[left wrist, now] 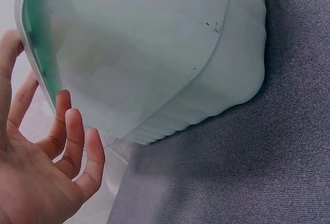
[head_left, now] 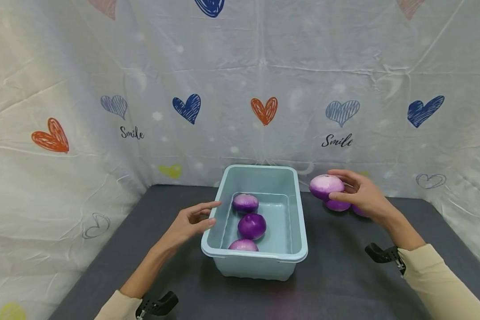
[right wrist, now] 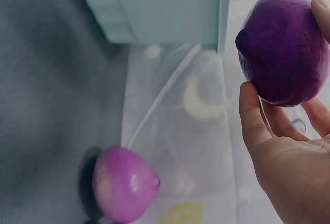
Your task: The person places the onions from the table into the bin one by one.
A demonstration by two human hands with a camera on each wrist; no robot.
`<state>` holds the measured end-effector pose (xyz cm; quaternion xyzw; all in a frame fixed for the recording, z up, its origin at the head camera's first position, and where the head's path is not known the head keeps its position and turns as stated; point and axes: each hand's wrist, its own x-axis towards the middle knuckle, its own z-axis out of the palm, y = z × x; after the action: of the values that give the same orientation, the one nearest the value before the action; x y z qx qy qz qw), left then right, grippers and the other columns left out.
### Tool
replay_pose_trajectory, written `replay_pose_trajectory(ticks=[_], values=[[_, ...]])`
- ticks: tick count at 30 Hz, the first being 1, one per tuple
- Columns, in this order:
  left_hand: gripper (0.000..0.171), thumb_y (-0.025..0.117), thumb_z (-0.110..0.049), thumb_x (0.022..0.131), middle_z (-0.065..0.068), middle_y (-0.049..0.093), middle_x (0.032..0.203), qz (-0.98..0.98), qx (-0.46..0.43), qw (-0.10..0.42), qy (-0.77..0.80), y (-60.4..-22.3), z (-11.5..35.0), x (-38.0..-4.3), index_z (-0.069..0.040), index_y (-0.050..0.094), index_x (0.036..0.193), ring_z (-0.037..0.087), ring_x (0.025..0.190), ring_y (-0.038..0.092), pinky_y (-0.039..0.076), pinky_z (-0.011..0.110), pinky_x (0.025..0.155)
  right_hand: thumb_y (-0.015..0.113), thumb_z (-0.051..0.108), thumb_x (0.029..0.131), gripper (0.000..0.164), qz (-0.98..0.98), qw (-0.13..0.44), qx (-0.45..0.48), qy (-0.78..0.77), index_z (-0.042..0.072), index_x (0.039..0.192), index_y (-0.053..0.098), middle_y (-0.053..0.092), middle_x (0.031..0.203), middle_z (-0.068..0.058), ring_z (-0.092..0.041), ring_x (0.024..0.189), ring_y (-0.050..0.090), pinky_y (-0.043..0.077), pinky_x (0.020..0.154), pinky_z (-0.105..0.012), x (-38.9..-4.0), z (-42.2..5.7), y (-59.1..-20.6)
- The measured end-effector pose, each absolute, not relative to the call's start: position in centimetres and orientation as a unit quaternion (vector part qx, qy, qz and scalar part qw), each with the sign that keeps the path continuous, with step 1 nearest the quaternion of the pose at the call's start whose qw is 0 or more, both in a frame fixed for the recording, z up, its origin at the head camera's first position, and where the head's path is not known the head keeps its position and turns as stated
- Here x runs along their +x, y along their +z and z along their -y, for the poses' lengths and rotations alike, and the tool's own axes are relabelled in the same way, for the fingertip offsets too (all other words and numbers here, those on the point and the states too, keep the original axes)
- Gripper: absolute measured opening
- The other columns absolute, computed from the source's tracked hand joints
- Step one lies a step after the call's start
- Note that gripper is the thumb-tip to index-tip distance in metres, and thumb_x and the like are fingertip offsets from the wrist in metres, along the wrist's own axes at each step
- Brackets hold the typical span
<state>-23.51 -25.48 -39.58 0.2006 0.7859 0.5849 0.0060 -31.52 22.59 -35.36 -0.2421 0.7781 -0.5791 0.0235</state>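
Observation:
A light blue plastic bin stands mid-table, with three red onions lying in a row along its left side: one farther back, a dark one in the middle and one partly hidden by the near rim. My left hand is at the bin's left rim, fingers loosely bent, fingertips right at the edge. To the right of the bin, my right hand holds a red onion between thumb and fingers, raised above the table.
Below the held onion, another red onion lies on the dark grey table. Beside it, one more onion is mostly hidden behind my right hand. A white sheet printed with hearts hangs close behind the table and along its sides.

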Motion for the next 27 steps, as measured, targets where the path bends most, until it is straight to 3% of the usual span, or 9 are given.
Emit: replay_pose_trajectory(ticks=[27], values=[[0.047, 0.065, -0.015, 0.1, 0.021, 0.061, 0.123, -0.794, 0.196, 0.003, 0.575, -39.4, 25.4, -23.3, -0.011, 0.056, 0.147, 0.028, 0.096, 0.063, 0.054, 0.041, 0.08, 0.079, 0.003, 0.089, 0.063, -0.715, 0.071, -0.307, -0.624, 0.003, 0.145, 0.051, 0.051, 0.143, -0.015, -0.031, 0.126, 0.054, 0.049, 0.095, -0.036, -33.5, -15.2, -31.5]])
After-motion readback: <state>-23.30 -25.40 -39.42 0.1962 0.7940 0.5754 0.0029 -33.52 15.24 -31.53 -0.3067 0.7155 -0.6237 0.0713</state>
